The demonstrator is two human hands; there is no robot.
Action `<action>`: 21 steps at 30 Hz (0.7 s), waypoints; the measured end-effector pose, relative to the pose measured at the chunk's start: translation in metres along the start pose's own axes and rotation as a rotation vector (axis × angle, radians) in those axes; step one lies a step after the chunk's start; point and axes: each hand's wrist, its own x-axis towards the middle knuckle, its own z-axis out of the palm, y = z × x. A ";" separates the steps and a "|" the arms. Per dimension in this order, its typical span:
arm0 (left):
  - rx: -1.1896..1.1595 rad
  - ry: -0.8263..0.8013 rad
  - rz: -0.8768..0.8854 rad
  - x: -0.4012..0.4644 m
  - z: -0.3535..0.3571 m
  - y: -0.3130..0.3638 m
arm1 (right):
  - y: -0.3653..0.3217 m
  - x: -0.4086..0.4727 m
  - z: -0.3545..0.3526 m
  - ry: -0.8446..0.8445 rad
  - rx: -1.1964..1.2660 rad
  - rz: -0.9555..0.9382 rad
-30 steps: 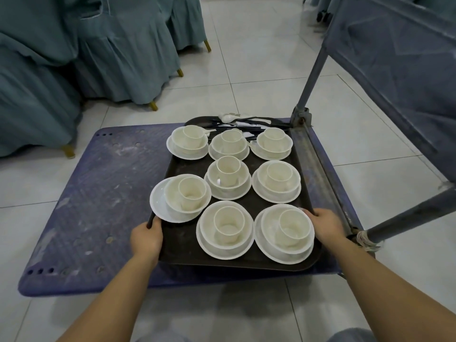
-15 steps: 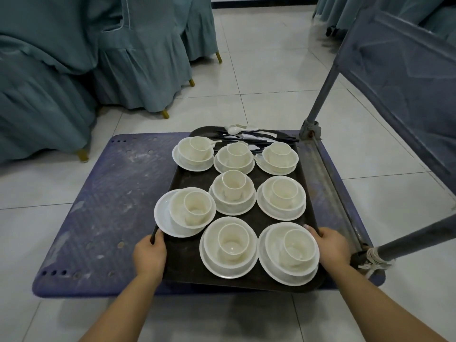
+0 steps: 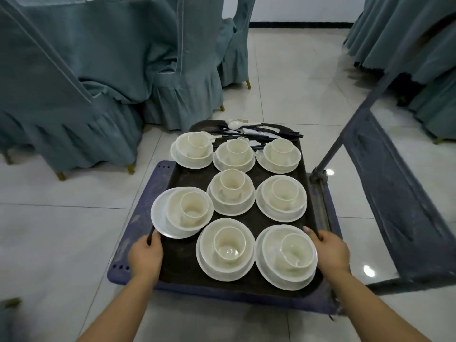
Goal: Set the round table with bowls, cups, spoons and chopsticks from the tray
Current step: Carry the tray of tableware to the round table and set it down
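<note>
A dark brown tray (image 3: 181, 257) carries several cream sets, each a cup in a bowl on a saucer. One set (image 3: 181, 213) overhangs the tray's left rim. White spoons (image 3: 235, 124) and black chopsticks (image 3: 271, 135) lie across the tray's far end. My left hand (image 3: 145, 256) grips the tray's left edge near the front. On the opposite side my right hand (image 3: 332, 253) grips the right edge. The tray is held above the blue cart deck.
A blue platform cart (image 3: 128, 243) sits on the tiled floor under the tray, its grey handle frame (image 3: 385, 183) rising at the right. Teal-covered chairs (image 3: 103, 82) crowd the left and far side, and more teal drapery (image 3: 407, 45) hangs at the upper right.
The tray has risen off the cart deck and come closer to me in both hands. The view has tilted up, and more of the chairs and floor shows.
</note>
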 end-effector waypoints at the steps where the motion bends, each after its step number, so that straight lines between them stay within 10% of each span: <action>1: 0.009 0.010 -0.004 -0.005 -0.017 0.013 | -0.015 -0.005 -0.012 0.006 -0.004 -0.011; 21: -0.028 0.279 -0.068 -0.089 -0.365 0.205 | -0.333 -0.122 -0.223 -0.125 -0.031 -0.311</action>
